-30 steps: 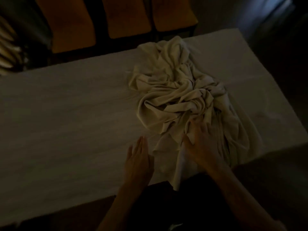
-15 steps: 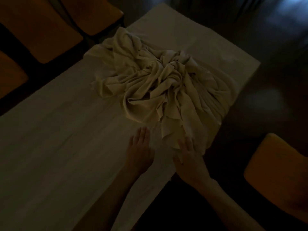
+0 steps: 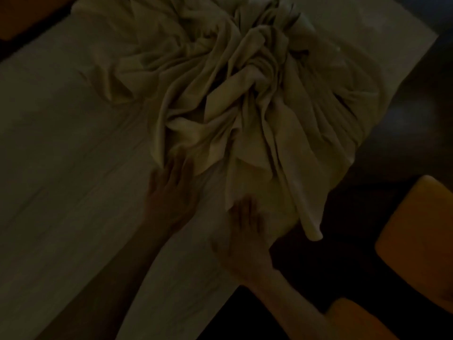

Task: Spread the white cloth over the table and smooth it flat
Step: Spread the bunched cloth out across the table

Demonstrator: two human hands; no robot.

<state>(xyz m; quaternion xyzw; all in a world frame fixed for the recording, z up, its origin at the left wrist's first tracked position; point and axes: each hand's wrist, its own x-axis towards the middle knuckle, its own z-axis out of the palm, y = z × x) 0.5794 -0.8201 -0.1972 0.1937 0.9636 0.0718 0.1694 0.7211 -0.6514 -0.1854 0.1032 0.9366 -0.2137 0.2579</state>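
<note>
Fingers of both the left hand and right hand lie straight (blurred) against the crumpled white cloth on the table.

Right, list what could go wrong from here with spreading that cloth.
1. The white cloth is a bunched heap with one fold hanging off the table edge; its weight may drag more over.
2. Both the left hand and the right hand lie flat, gripping nothing, so pushing may crease the heap rather than open it.
</note>
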